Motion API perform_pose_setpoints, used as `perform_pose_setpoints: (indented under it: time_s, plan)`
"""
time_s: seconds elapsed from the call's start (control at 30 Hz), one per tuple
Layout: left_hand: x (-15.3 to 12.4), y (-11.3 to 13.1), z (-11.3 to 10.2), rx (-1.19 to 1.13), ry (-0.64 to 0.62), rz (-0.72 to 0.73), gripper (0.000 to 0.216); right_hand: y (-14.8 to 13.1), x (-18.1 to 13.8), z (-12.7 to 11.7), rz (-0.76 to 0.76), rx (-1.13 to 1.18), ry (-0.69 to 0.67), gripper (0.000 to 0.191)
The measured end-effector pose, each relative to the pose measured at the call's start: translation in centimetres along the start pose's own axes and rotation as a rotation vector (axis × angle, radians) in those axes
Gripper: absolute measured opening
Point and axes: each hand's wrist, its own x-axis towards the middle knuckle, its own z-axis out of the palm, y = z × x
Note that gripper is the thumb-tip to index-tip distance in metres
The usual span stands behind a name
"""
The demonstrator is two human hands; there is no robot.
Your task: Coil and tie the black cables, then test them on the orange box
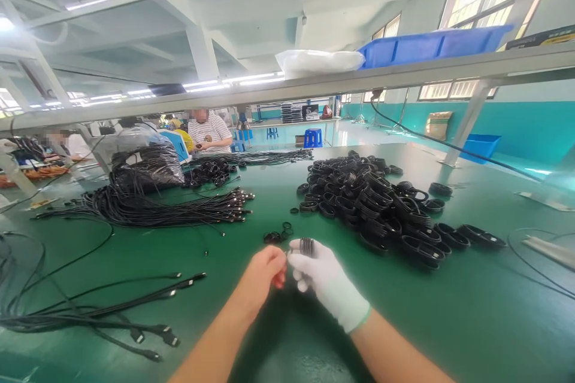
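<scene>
My right hand [326,278], in a white glove, is closed around a small coiled black cable [307,245] held above the green table [287,323]. My bare left hand [265,272] is pinched shut at the coil's left side, touching the gloved fingers. Just beyond the hands lie a few small black ties [278,234]. A big pile of coiled black cables [372,200] lies to the right of them.
Loose straight black cables [166,206] lie in a bundle at the left, with more cables with plugs [112,311] at the near left. A bagged heap of cables [146,164] sits behind. A person in a striped shirt [207,131] works across the table. An overhead shelf [314,87] carries a blue bin [431,45].
</scene>
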Motion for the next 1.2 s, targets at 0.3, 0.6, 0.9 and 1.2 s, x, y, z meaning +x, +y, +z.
perform_pose_setpoints:
  time_s: [0.3, 0.6, 0.9, 1.2]
  plan:
    - [-4.2, 1.5, -0.4, -0.419, -0.072, -0.024, 0.025, -0.1, -0.6, -0.5, 0.236, 0.23, -0.44, 0.045]
    - [-4.6, 2.1, -3.8, 0.153, -0.37, 0.022, 0.013, -1.2, -0.5, -0.6, 0.259, -0.008, -0.768, 0.036]
    - [-5.8, 3.8, -5.4, 0.729, -0.182, 0.009, 0.042, -2.0, -1.7, 0.2, 0.203, -0.258, -0.49, 0.053]
    - [-6.6, 3.6, -5.2, 0.39, -0.26, 0.03, 0.06, -0.7, -2.7, 1.9, 0.384, -0.398, -0.634, 0.054]
